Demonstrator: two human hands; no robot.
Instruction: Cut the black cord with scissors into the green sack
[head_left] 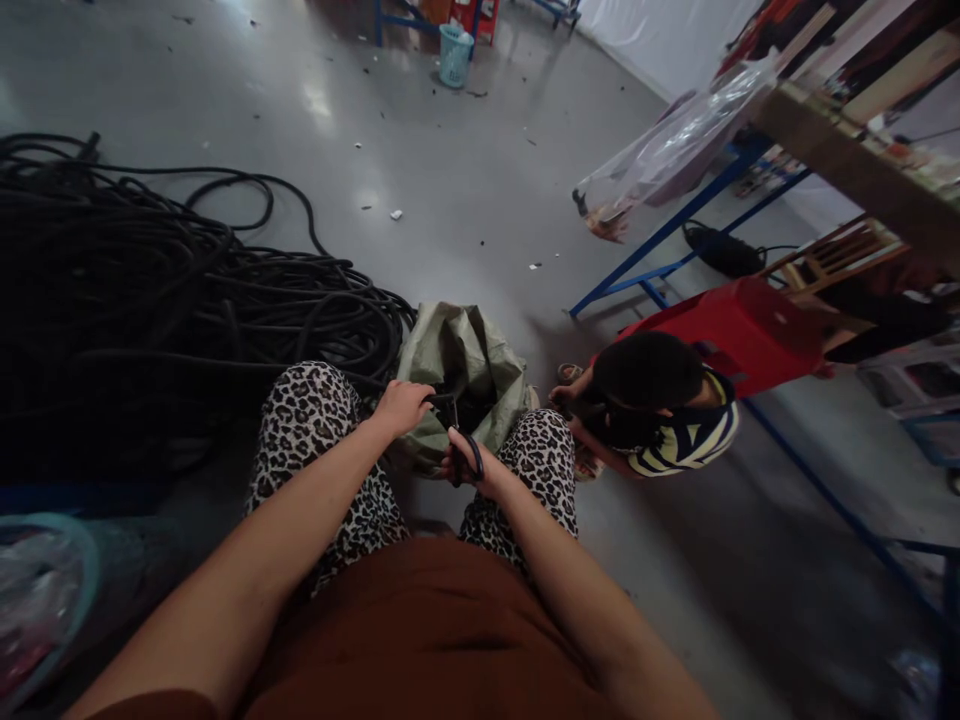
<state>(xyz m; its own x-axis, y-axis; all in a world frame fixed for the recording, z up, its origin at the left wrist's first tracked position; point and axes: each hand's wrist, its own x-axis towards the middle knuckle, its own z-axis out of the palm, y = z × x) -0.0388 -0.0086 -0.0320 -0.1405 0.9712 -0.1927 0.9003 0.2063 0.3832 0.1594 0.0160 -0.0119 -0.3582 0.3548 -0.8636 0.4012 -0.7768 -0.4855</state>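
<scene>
My left hand (pixel 403 405) is closed around a black cable end (pixel 442 399) just above my left knee. My right hand (pixel 471 468) grips black scissors (pixel 463 448), whose handle loop curls over the fingers and whose blades point up toward the cable end. Both hands hover over the mouth of a greenish woven sack (pixel 465 355) that stands open between my knees in leopard-print trousers. A big tangled heap of black cable (pixel 150 300) lies on the floor to my left, reaching to the sack.
Another person (pixel 652 405) in a striped top crouches close to the right of the sack. Behind them are a red stool (pixel 742 330) and a blue-framed table (pixel 675 230) with a plastic bag. A teal basket (pixel 455 52) stands far off. A basin (pixel 45 590) sits lower left.
</scene>
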